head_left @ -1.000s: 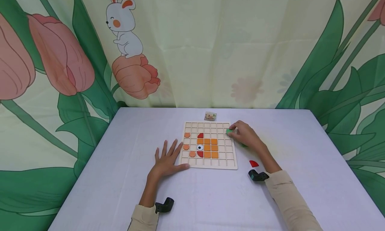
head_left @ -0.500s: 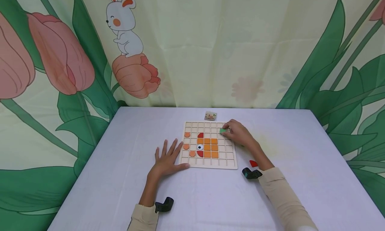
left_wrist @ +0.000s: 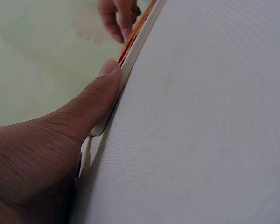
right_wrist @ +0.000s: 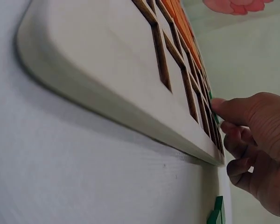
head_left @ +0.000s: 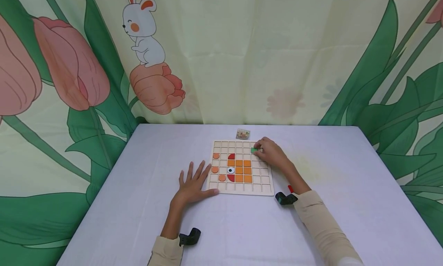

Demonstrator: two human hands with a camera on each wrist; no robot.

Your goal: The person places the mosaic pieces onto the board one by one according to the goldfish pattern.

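My right hand (head_left: 273, 154) is over the upper right of a wooden grid board (head_left: 259, 187), pinching a small green tile (head_left: 254, 150) between thumb and fingers. The tile sits at the grid cells there; whether it lies fully inside one cannot be told. My left hand (head_left: 189, 189) rests with spread fingers against the board's left edge, thumb at the lower left corner. In the left wrist view that thumb (left_wrist: 100, 88) touches the board's side. Orange square tiles (head_left: 238, 169), red quarter-round tiles (head_left: 231, 178), an eye tile (head_left: 230, 170) and orange discs (head_left: 216, 156) lie in the grid.
A red piece (head_left: 290, 189) lies on the white table (head_left: 117, 204) right of the board, partly covered by my right arm. Loose green pieces (right_wrist: 218, 212) lie beside the board in the right wrist view. A small patterned block (head_left: 243, 134) stands behind the board.
My right hand has moved left with the green tile, from the board's right edge onto the grid. The right forearm now covers more of the red piece. My left hand stays put.
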